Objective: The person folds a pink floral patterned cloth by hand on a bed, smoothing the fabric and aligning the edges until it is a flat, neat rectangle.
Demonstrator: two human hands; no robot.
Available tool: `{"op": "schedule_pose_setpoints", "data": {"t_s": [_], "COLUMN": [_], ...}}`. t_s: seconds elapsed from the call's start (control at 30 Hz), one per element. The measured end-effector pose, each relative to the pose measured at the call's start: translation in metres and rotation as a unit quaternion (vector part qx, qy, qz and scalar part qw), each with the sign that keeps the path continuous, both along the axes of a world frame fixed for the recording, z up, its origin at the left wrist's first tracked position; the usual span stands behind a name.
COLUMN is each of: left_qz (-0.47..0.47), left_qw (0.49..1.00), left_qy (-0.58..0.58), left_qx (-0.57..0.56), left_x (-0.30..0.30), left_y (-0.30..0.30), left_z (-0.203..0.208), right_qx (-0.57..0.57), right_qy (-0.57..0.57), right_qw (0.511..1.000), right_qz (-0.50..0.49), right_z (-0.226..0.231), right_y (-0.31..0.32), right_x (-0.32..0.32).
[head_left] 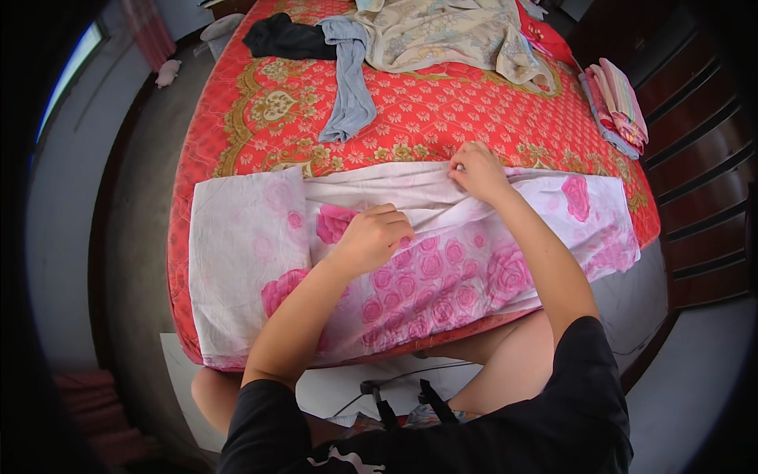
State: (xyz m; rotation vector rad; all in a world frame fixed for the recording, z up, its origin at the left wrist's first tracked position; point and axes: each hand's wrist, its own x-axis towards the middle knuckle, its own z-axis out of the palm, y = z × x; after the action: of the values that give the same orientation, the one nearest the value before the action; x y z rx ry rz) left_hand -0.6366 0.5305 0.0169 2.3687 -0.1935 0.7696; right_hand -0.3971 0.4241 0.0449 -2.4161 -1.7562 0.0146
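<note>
A white cloth printed with pink roses lies across the near end of the bed, folded into a long, wide strip. Its left end is turned over into a smooth pale flap, and loose creases run through the middle. My right hand is closed on the cloth at its far edge, thumb and fingers pinched together. Nearer to me and further left, my left hand has its fingers curled down on the cloth's upper layer, gathering a crease. The undersides of both hands' fingers are partly hidden.
A red patterned bedspread covers the bed. Further back lie a black garment, a grey-blue garment and a rumpled beige floral blanket. Folded pink and striped cloths are stacked at the right edge, beside a dark wooden slatted panel.
</note>
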Motion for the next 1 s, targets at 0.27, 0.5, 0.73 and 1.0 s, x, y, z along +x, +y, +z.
{"op": "schedule_pose_setpoints", "data": {"t_s": [0.27,0.5,0.73,1.0], "left_qz": [0.109,0.122,0.138,0.114], "left_qw": [0.992,0.991,0.988,0.991], "left_qy": [0.069,0.054,0.065,0.069], "left_qx": [-0.013,0.004,0.001,0.023], "left_x": [-0.002,-0.001,0.001,0.002], "left_y": [-0.002,0.002,0.003,0.003], "left_z": [-0.007,-0.014,-0.017,-0.015], "right_qx": [0.137,0.023,-0.151,0.194], "right_qy": [0.15,0.225,0.126,0.142], "right_qw": [0.979,0.974,0.978,0.967], "right_qz": [-0.031,-0.029,-0.072,-0.084], "right_z": [-0.002,0.006,-0.006,0.005], "right_y": [-0.03,-0.048,-0.042,-0.033], "right_x": [-0.004,-0.014,0.012,0.017]}}
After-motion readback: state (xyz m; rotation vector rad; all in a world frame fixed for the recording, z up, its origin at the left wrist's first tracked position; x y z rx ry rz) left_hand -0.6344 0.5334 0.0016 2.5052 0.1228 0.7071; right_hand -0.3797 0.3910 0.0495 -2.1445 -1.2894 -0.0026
